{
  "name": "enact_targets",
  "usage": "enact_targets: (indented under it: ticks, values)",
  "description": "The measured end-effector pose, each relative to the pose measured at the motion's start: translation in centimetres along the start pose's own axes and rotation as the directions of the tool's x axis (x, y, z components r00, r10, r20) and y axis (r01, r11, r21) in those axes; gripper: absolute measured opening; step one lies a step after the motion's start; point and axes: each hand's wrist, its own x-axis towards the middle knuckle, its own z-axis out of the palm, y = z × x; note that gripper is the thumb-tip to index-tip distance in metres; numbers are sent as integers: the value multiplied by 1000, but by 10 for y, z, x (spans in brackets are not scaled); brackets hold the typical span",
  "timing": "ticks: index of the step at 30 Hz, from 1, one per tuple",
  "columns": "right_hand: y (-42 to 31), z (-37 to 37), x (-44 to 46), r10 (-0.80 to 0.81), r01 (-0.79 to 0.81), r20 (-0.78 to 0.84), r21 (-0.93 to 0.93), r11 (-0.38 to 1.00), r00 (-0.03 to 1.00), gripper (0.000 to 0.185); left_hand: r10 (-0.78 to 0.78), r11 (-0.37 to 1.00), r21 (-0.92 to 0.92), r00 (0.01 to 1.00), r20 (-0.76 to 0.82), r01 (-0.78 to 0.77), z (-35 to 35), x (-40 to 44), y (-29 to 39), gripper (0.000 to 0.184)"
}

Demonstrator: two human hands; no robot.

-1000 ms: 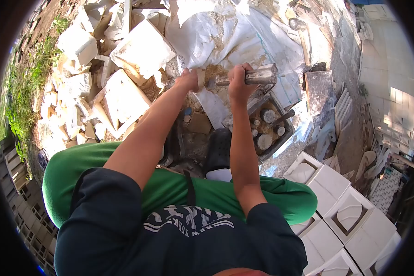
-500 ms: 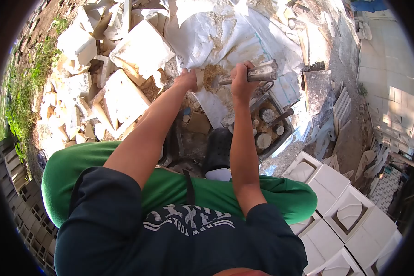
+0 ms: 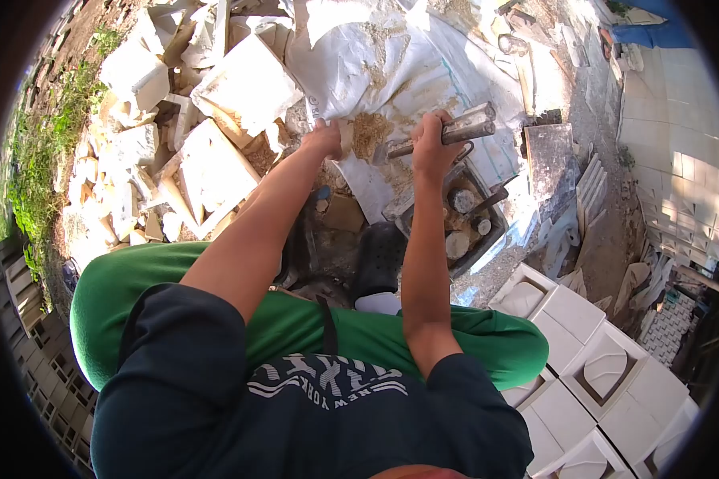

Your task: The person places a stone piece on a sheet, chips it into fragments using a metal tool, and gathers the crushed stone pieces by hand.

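Observation:
My left hand is closed at the left edge of a white plastic sheet, its fingertips partly hidden. Clumps of brown, crumbly material lie on the sheet between my hands. My right hand is wrapped around a hand tool with a thick, worn grey end on the right and a small flat blade pointing left; its exact kind is unclear. Below the right hand stands a dark box holding round whitish pieces and a dark handle.
Broken whitish blocks are heaped on the left. Rows of white moulded blocks stand at lower right. A dark board lies right of the sheet. Between my legs are dark clogs and a brown piece.
My right hand has shifted slightly right and down, turning the tool so its flat blade shows and its thick end sits further right. My left hand has barely moved.

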Motion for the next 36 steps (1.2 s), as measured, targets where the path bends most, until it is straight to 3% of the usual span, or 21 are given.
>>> enact_targets:
  ticks: [8, 11, 13, 19, 21, 22, 25, 27, 31, 32, 36]
  values:
    - [-3, 4, -6, 46, -45, -34, 16, 999, 998, 22, 18, 1000, -18, 1000, -23, -19, 6, 8, -6, 86]
    - [-28, 9, -9, -8, 8, -35, 5, 1000, 999, 22, 31, 998, -62, 999, 25, -30, 5, 3, -9, 85]
    - [-40, 11, -7, 4, -5, 11, 91, 996, 1000, 23, 15, 999, -38, 1000, -5, -15, 3, 4, -5, 84]
    - [25, 6, -3, -79, 79, 74, 13, 997, 994, 28, 17, 1000, -22, 999, -32, -18, 6, 6, -3, 82]
    - [19, -2, -1, 53, -59, 112, 46, 997, 992, 29, 22, 999, -29, 1000, -17, -23, 13, 2, -7, 81]
    - [7, 2, 1, 42, -49, 117, 50, 998, 992, 29, 35, 999, -39, 999, -28, -36, 5, 3, -6, 80]
    - [-29, 6, -9, 9, -9, 24, 21, 1000, 1000, 29, 47, 996, -75, 999, -25, -49, 5, 2, -8, 79]
    - [-47, 9, -5, 6, -13, 46, 162, 987, 999, 28, 26, 999, -27, 1000, -12, -27, 3, 5, -5, 79]
    - [0, 11, -4, 36, -33, -19, 124, 992, 999, 25, 13, 1000, -21, 999, -30, -13, 8, 11, -4, 80]
    - [26, 1, -5, -12, -1, 113, 121, 993, 994, 24, 20, 1000, -4, 999, -47, -20, 12, 14, -5, 80]
    - [12, -3, -4, 25, -40, 124, 120, 992, 992, 25, 11, 999, -43, 1000, -20, -12, 9, 5, -3, 81]
